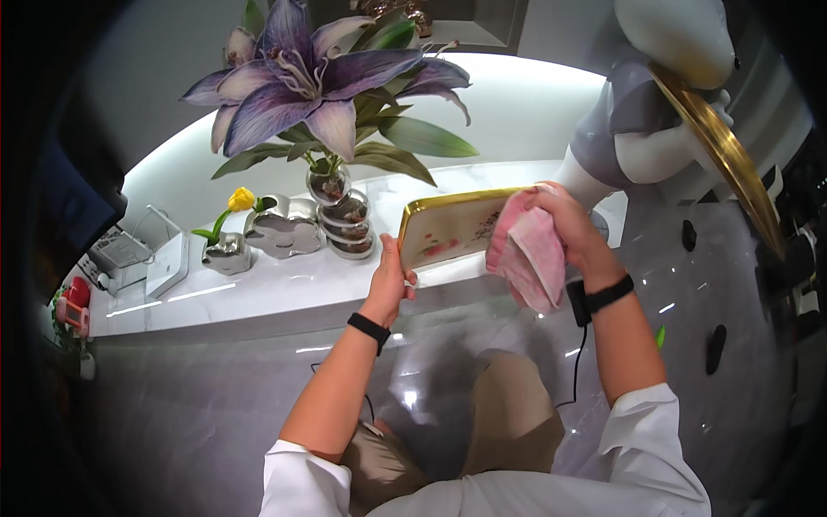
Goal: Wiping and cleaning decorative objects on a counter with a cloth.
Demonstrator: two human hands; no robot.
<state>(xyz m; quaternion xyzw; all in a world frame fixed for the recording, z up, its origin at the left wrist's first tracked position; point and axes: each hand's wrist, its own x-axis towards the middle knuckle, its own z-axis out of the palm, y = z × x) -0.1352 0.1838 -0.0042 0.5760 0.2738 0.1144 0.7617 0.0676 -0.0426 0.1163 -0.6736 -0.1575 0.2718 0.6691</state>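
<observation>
A rectangular tray with a gold rim (413, 207) and a floral pattern is held tilted up on its long side over the white marble-look counter. My left hand (389, 278) grips its left end, thumb along the edge. My right hand (568, 223) holds a pink cloth (530, 258) against the tray's right end, which the cloth covers. Whether the tray's lower edge rests on the counter, I cannot tell.
On the counter (271, 297) stand a silvery bubble-shaped vase (349, 226) with large purple lilies, silver vases (284, 232), a yellow tulip (241, 200) and a white router (168, 265). At right, a large figure (652, 155) bears a gold dish (723, 161).
</observation>
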